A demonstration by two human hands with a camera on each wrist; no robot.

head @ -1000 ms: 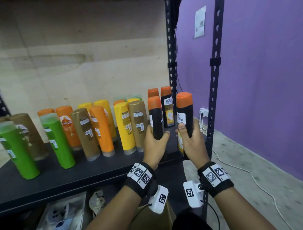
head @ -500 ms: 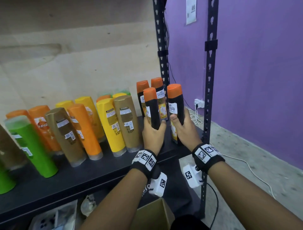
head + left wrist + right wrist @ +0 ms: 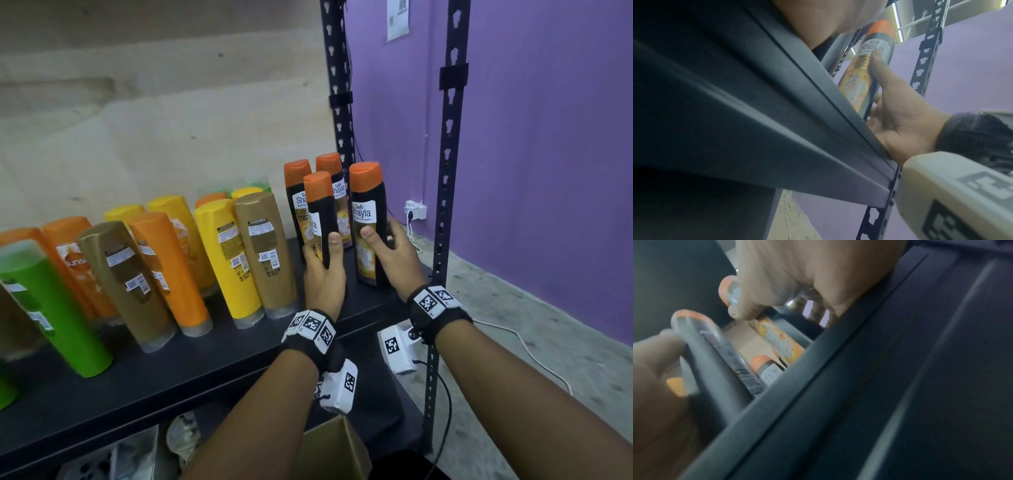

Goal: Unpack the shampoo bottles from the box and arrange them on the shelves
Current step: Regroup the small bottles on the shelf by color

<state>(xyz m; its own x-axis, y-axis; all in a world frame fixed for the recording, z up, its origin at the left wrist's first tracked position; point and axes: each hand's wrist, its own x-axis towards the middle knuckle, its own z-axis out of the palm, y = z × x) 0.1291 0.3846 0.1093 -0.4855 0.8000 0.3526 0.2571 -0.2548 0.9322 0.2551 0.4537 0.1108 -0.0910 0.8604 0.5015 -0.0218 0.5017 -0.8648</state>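
Nearest us, below the shelf [image 3: 191, 383], the box [image 3: 337, 452] pokes into view, its contents hidden. On the shelf, our left hand [image 3: 323, 274] wraps one black bottle [image 3: 320, 219] and our right hand [image 3: 390, 260] another [image 3: 368, 222]. Behind them stand two more; left, many colored bottles [image 3: 226, 253] already stand, so most seems done.

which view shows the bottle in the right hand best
The head view: the black bottle shows whole, orange cap to base, label readable, right hand gripping it. The left wrist view shows it from below, its foot cut off by the shelf edge. The right wrist view is blurred, mostly covered by the hand.
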